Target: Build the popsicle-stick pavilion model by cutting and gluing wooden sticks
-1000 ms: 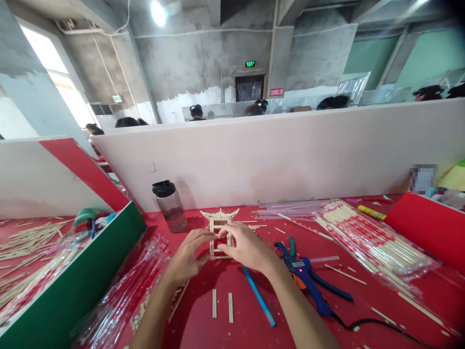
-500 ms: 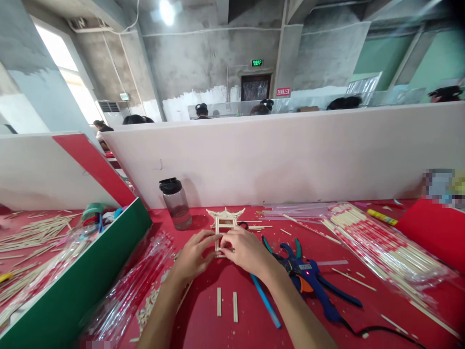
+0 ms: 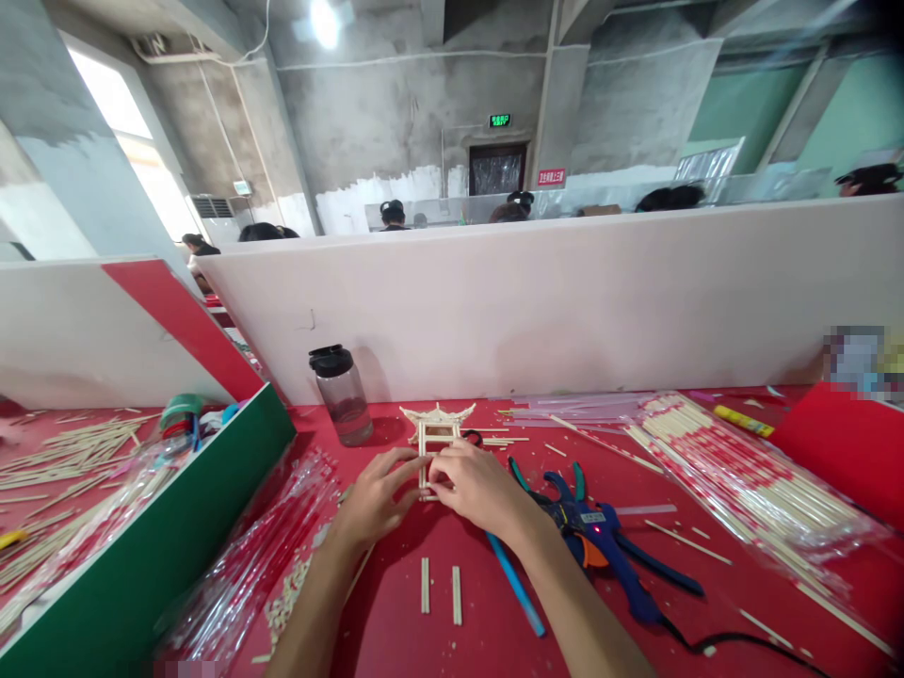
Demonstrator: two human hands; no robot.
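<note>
A small pavilion-like model made of wooden sticks (image 3: 438, 416) stands on the red table, with upturned roof corners at its far end. My left hand (image 3: 381, 492) grips the left side of its frame, thumb and fingers closed at a post. From the right, my right hand (image 3: 470, 480) pinches the frame's right side, and its fingers hide part of the lower frame. Two short glued stick pieces, a left one (image 3: 425, 586) and a right one (image 3: 457, 595), lie in front of the model. A blue stick-like tool (image 3: 515, 584) lies beside my right forearm.
A blue glue gun (image 3: 600, 532) with a cord and green-tipped pliers (image 3: 579, 482) lie at right, near bagged sticks (image 3: 749, 471). A water bottle (image 3: 343, 395) stands behind left. Clear plastic wrappers (image 3: 247, 565) and a green divider (image 3: 155, 527) flank the left. A white partition (image 3: 537, 311) closes the back.
Almost nothing differs. Both hands keep the same grip on the stick model, and the table objects stay in place.
</note>
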